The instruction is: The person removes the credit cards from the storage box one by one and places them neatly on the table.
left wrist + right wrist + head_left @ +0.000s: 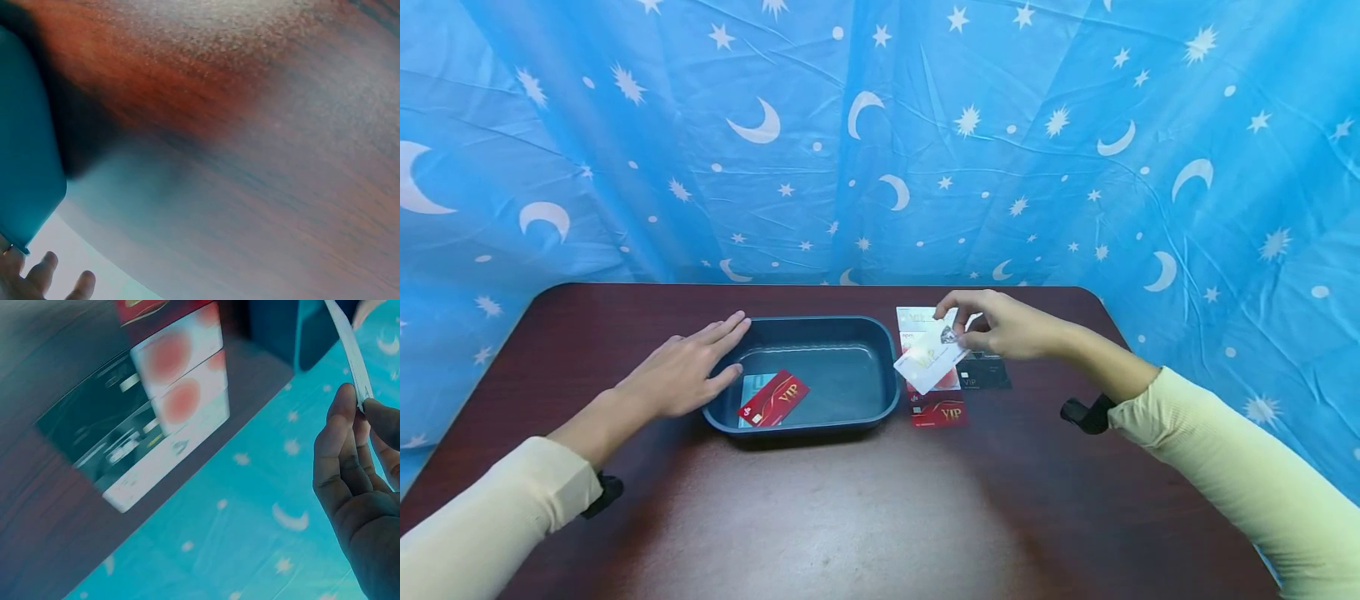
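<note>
A white card (927,360) is pinched between the thumb and fingers of my right hand (1000,325), held above the other cards right of the bin. In the right wrist view that card (349,350) appears nearly edge-on. My left hand (688,367) rests with extended fingers on the left rim of a dark blue plastic bin (842,408). Inside the bin, a red VIP card (773,398) lies at an angle over a pale blue card (752,386). In the left wrist view, only fingertips (44,272) show beside the bin's outer wall (28,144).
Right of the bin lie overlapping cards: a red VIP card (938,412), black cards (988,373), and white cards with red circles (181,400). They rest on a dark reddish-brown table (850,517). Behind its far edge hangs a blue curtain (820,167) with moons and stars.
</note>
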The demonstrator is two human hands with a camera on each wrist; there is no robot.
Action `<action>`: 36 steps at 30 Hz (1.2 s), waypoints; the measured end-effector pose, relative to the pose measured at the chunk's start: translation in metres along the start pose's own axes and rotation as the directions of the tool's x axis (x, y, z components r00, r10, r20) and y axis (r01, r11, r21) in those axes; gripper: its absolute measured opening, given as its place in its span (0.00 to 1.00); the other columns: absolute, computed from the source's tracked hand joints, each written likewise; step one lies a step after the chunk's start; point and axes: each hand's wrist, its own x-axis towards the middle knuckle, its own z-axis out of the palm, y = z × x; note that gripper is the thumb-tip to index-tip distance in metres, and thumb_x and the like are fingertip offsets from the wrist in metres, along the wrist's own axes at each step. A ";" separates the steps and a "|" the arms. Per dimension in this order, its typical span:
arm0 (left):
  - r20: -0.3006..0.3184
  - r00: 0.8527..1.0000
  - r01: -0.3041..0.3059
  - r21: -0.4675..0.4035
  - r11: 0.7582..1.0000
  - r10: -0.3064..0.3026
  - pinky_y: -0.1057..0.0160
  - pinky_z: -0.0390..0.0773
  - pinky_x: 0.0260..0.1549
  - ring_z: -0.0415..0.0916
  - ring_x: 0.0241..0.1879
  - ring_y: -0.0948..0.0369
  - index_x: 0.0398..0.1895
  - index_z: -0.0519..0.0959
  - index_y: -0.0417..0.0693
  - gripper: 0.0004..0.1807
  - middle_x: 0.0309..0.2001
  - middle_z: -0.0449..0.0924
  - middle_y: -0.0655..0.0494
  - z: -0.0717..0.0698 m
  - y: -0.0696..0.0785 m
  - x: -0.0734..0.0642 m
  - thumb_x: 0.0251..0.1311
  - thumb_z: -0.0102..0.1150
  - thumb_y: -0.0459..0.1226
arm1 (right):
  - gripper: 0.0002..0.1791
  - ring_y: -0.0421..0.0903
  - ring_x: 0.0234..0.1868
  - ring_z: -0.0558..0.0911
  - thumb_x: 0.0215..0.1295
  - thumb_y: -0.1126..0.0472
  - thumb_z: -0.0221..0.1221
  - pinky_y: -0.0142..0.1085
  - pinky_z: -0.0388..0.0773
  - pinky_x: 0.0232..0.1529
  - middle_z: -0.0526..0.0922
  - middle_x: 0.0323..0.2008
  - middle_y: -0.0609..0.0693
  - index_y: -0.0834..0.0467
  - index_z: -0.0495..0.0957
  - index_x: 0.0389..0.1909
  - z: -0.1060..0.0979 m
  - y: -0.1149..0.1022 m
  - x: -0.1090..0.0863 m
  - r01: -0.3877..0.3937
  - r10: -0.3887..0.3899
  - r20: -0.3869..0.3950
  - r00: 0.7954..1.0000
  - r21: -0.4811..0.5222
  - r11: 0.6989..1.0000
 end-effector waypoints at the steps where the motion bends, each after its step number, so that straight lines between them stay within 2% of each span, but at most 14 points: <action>1: -0.003 1.000 -0.001 0.000 1.000 0.001 0.33 0.71 0.55 0.60 0.69 0.36 0.76 0.56 0.37 0.43 0.75 0.56 0.36 0.000 0.000 0.000 0.64 0.60 0.47 | 0.22 0.52 0.35 0.83 0.66 0.74 0.59 0.38 0.81 0.35 0.78 0.40 0.54 0.59 0.72 0.59 -0.003 0.004 -0.004 -0.013 0.013 -0.006 1.000 0.008 1.000; 6: -0.018 1.000 0.002 -0.009 1.000 -0.002 0.34 0.72 0.54 0.60 0.69 0.37 0.76 0.56 0.37 0.43 0.75 0.55 0.36 0.003 0.000 -0.001 0.64 0.59 0.47 | 0.20 0.50 0.31 0.81 0.65 0.77 0.57 0.37 0.82 0.36 0.76 0.36 0.57 0.64 0.70 0.56 -0.014 0.029 -0.024 -0.066 0.069 -0.038 0.997 0.064 0.996; 11: -0.009 1.000 0.016 -0.005 1.000 -0.016 0.33 0.71 0.55 0.59 0.70 0.37 0.77 0.55 0.38 0.43 0.76 0.53 0.37 0.005 0.000 -0.001 0.64 0.59 0.47 | 0.16 0.51 0.31 0.81 0.65 0.79 0.54 0.39 0.84 0.35 0.75 0.33 0.59 0.68 0.68 0.52 -0.016 0.054 -0.041 -0.082 0.089 -0.046 0.995 0.150 0.985; 17: -0.008 1.000 0.021 -0.004 1.000 -0.021 0.33 0.71 0.55 0.58 0.70 0.37 0.77 0.54 0.38 0.43 0.76 0.52 0.36 0.007 0.001 -0.001 0.64 0.59 0.47 | 0.13 0.50 0.32 0.82 0.66 0.76 0.55 0.42 0.84 0.33 0.79 0.34 0.58 0.69 0.69 0.51 -0.007 0.081 -0.054 -0.100 0.109 -0.049 0.993 0.157 0.983; 21: -0.012 1.000 0.021 0.002 1.000 -0.021 0.34 0.72 0.55 0.58 0.71 0.37 0.77 0.54 0.38 0.43 0.76 0.52 0.37 0.008 0.001 -0.001 0.65 0.58 0.47 | 0.14 0.50 0.34 0.82 0.66 0.76 0.57 0.46 0.85 0.35 0.81 0.36 0.58 0.69 0.69 0.51 0.001 0.097 -0.061 -0.139 0.148 -0.045 0.988 0.160 0.977; 28: -0.020 1.000 0.022 -0.003 1.000 -0.022 0.34 0.73 0.54 0.59 0.70 0.37 0.77 0.54 0.37 0.43 0.76 0.52 0.36 0.007 0.002 -0.001 0.64 0.58 0.46 | 0.16 0.52 0.33 0.83 0.67 0.73 0.58 0.43 0.85 0.36 0.80 0.35 0.57 0.69 0.68 0.53 0.014 0.114 -0.071 -0.220 0.232 -0.030 0.972 0.212 0.952; 36: -0.028 0.999 0.016 -0.005 1.000 -0.016 0.35 0.74 0.53 0.59 0.70 0.37 0.77 0.54 0.37 0.43 0.76 0.53 0.36 0.008 0.001 -0.001 0.64 0.59 0.46 | 0.15 0.55 0.33 0.84 0.67 0.73 0.57 0.44 0.85 0.37 0.79 0.33 0.58 0.69 0.67 0.53 0.025 0.127 -0.075 -0.285 0.294 0.006 0.956 0.266 0.921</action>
